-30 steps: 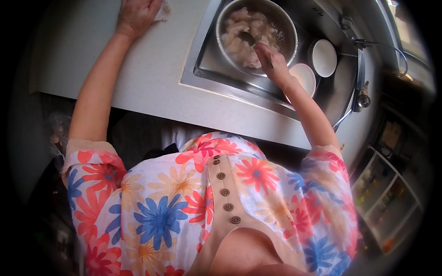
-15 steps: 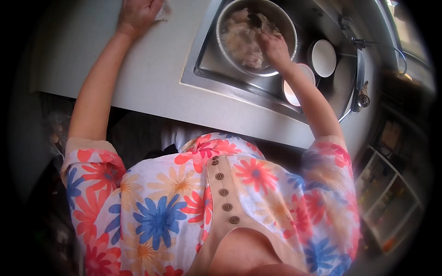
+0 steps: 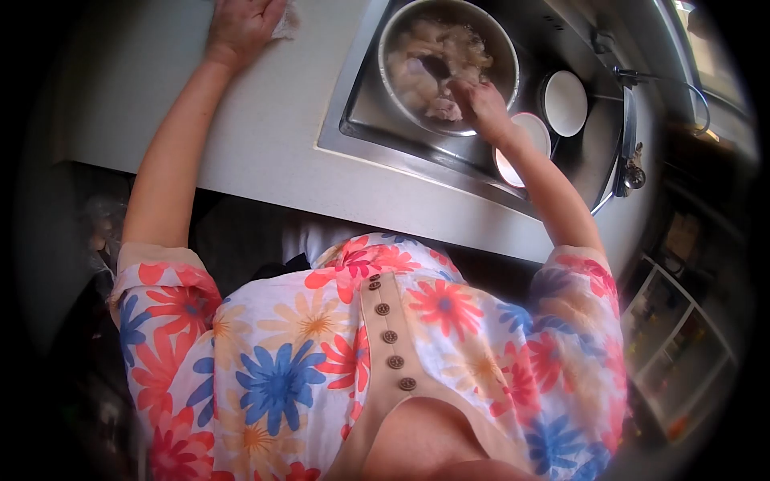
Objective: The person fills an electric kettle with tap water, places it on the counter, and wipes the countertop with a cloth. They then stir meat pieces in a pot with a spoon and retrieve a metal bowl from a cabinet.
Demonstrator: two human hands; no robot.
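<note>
A large metal pot [image 3: 385, 74] stands in the sink, filled with cloudy liquid and pale pieces of meat [image 3: 441, 107]. Over its near right rim reaches my right hand [image 3: 484, 107], fingers closed on a dark spoon. The dark bowl of the spoon [image 3: 435, 66] lies among the meat; its handle is mostly hidden by my fingers. My left hand [image 3: 241, 30] rests on the countertop at the top edge of the view, its fingertips cut off. Beside its thumb, a crumpled white cloth or paper [image 3: 286, 22] partly shows.
Two white bowls, a nearer one [image 3: 507, 170] and a farther one [image 3: 565, 104], stand in the metal sink [image 3: 377, 120] right of the pot. A faucet [image 3: 630, 74] and a hanging knife [image 3: 628, 120] are at its far side. The pale countertop [image 3: 265, 136] stretches left.
The spoon's bowl has moved left and towards me in the pot, and the pieces of meat have shifted. My left hand has stayed in place.
</note>
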